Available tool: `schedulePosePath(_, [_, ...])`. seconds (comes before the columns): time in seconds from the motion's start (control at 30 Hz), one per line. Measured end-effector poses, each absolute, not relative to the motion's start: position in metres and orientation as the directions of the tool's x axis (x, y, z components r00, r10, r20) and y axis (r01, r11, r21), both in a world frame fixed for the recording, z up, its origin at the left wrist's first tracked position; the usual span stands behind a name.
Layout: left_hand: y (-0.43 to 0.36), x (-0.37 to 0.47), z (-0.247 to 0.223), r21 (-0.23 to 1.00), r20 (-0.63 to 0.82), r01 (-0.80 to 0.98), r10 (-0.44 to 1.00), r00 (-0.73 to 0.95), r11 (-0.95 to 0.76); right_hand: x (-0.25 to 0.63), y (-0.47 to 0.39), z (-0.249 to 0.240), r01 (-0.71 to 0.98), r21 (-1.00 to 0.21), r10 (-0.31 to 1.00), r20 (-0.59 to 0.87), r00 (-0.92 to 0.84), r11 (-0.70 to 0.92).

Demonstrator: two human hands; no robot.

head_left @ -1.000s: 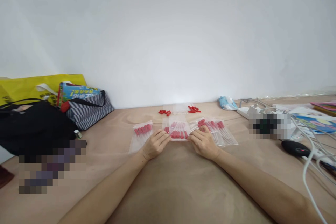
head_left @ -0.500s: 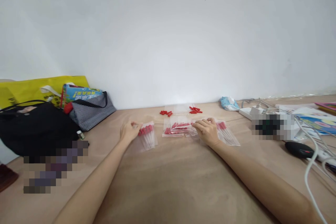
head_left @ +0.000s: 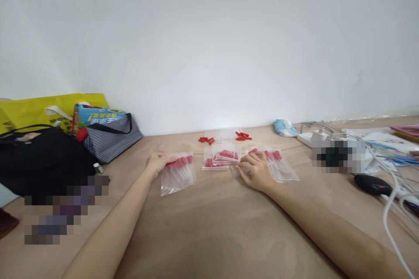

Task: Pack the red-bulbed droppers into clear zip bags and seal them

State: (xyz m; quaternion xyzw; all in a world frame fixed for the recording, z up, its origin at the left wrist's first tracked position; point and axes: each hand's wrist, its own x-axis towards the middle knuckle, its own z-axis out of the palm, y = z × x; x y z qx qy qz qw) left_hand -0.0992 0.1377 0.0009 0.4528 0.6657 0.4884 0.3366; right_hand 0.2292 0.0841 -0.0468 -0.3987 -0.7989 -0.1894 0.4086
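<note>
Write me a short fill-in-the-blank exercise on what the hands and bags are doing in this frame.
1. The left hand grips a clear plastic bag of tubes with ____ caps.
2. The right hand rests on the bags lying to the ____ of the middle stack.
3. Loose red caps lie on the table between the bags and the ____.
4. Beside the black bag stands a ____ pouch with a dark strap.

Missing words: red; right; wall; striped

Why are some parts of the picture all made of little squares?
Head view: two patches are pixelated on purpose, one beside the black bag, one near the white cables; the clear packets by the left hand show soft glare; edges stretch.
</note>
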Motion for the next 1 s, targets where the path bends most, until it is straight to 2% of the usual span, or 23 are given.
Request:
schedulePosePath(0.1, [0.135,-0.096,0.017,0.975,-0.124,0.150,0.959,-0.253,0.166,0.225,0.082,-0.047,0.759,-0.023,0.460,0.807,-0.370,0.651])
schedulePosePath(0.17, [0.133,-0.090,0.028,0.989,-0.095,0.085,0.969,-0.227,0.117,0.223,0.080,-0.047,0.740,-0.064,0.469,0.809,-0.355,0.670])
schedulePosePath(0.23, [0.132,-0.080,0.036,0.999,0.044,0.008,0.964,-0.262,-0.043,0.220,0.080,-0.046,0.707,-0.154,0.496,0.812,-0.307,0.690])
schedulePosePath(0.33, [0.130,-0.054,0.042,0.912,0.399,0.049,0.858,-0.323,-0.406,0.210,0.083,-0.038,0.598,-0.343,0.548,0.813,-0.197,0.724])
schedulePosePath(0.43, [0.127,-0.021,0.038,0.752,0.659,0.138,0.724,-0.204,-0.645,0.197,0.091,-0.025,0.479,-0.487,0.591,0.803,-0.083,0.730])
schedulePosePath(0.53, [0.124,0.011,0.024,0.625,0.779,0.149,0.624,-0.059,-0.766,0.188,0.100,-0.015,0.379,-0.534,0.589,0.807,-0.038,0.756])
schedulePosePath(0.63, [0.119,0.030,0.006,0.531,0.837,0.154,0.544,0.056,-0.833,0.191,0.103,-0.017,0.380,-0.452,0.506,0.861,-0.048,0.807])
schedulePosePath(0.73, [0.112,0.031,-0.008,0.439,0.845,0.270,0.496,0.199,-0.857,0.204,0.099,-0.030,0.470,-0.300,0.410,0.900,-0.150,0.830])
schedulePosePath(0.83, [0.102,0.019,-0.018,0.309,0.800,0.382,0.455,0.391,-0.871,0.220,0.089,-0.046,0.536,-0.155,0.376,0.866,-0.330,0.830])
schedulePosePath(1.0, [0.087,-0.005,-0.032,0.178,0.674,0.371,0.388,0.629,-0.911,0.234,0.075,-0.058,0.566,0.094,0.304,0.765,-0.568,0.819])
